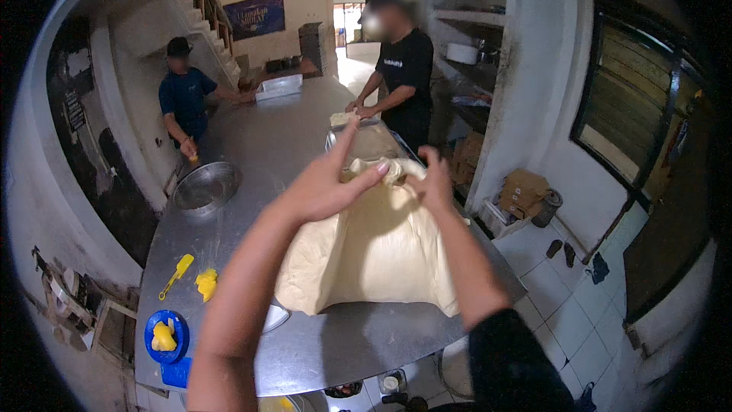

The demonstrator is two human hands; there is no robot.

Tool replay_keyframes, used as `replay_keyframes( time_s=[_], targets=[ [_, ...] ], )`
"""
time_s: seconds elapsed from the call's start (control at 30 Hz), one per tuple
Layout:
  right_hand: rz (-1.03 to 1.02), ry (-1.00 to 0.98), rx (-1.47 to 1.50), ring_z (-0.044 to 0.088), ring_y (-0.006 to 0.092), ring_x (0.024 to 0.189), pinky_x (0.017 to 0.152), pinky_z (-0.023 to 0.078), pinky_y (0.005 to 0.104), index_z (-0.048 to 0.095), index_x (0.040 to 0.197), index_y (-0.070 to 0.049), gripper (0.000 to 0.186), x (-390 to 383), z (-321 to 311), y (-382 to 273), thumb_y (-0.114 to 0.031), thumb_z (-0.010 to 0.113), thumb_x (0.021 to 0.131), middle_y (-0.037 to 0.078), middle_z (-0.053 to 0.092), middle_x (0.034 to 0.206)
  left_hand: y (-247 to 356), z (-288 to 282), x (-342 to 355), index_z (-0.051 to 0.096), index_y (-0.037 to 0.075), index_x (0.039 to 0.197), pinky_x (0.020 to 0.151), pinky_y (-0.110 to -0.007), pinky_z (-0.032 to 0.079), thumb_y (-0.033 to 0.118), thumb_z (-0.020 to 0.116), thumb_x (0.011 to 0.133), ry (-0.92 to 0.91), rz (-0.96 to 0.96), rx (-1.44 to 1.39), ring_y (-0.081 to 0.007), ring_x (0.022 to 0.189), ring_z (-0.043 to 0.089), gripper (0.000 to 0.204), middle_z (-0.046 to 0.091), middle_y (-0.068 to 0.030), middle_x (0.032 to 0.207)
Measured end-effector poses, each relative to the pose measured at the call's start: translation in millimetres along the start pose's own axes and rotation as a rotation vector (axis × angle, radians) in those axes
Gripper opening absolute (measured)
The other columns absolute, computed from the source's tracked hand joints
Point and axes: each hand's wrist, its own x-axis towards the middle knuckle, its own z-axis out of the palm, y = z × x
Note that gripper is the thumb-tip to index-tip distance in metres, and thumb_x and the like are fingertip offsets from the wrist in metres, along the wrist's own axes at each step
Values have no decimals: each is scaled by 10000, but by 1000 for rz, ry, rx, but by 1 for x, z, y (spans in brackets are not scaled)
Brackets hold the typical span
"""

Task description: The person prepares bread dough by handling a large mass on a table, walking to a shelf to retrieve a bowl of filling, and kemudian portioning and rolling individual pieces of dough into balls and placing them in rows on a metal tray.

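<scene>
A large slab of pale dough (381,259) lies on the steel table (297,366), its far edge rolled and bunched. My left hand (335,183) is over the far left of the slab, fingers stretched out, thumb at the bunched dough. My right hand (431,179) grips the far right edge, fingers curved around it. A yellow scraper (176,276), a yellow lump (206,284) and a blue dish (177,339) with yellow pieces sit to the left.
A metal bowl (206,191) and white tray (279,88) stand farther along the table. One co-worker (187,95) is at the left side, another (400,76) at the back right beside a pan (358,137). Cardboard (522,191) lies right on the floor.
</scene>
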Motion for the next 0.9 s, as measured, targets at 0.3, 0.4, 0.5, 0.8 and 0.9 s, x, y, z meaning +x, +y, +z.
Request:
replay_keyframes(
  time_s=[0.3,0.4,0.5,0.8,0.9],
  targets=[
    [226,-575,-278,545,345,1100,929,423,400,357,1384,-181,688,1,57,94,-474,604,813,226,537,1220,-101,191,45,222,108,1444,1105,-449,183,634,236,874,-137,-494,223,-329,1362,226,776,253,-91,1484],
    [144,-706,-45,498,317,1171,985,377,361,346,1378,-65,688,18,-6,30,-434,574,844,224,474,1298,-128,186,46,292,140,1425,1107,-459,153,638,259,866,-145,-548,220,-338,1368,206,750,286,-82,1472],
    [-394,-260,131,400,366,1256,1041,300,453,371,1378,-85,680,5,-77,-17,-443,565,833,182,423,1361,-139,178,35,355,168,1402,1104,-477,137,657,282,853,-117,-630,220,-348,1367,203,739,321,-82,1456],
    [-209,-549,-201,249,345,1344,1055,196,530,292,1419,-172,637,-89,-17,54,-488,460,893,168,312,1433,-124,194,46,499,117,1297,1037,-498,285,577,360,879,-19,-452,597,-377,1322,251,637,452,-165,1317],
    [333,-690,904,344,334,1296,1041,291,420,373,1375,-126,588,-73,-80,53,-444,495,895,188,382,1382,-78,178,33,545,87,1221,964,-438,386,359,531,856,255,-228,605,-373,1203,382,455,533,-191,1148]
  ],
)
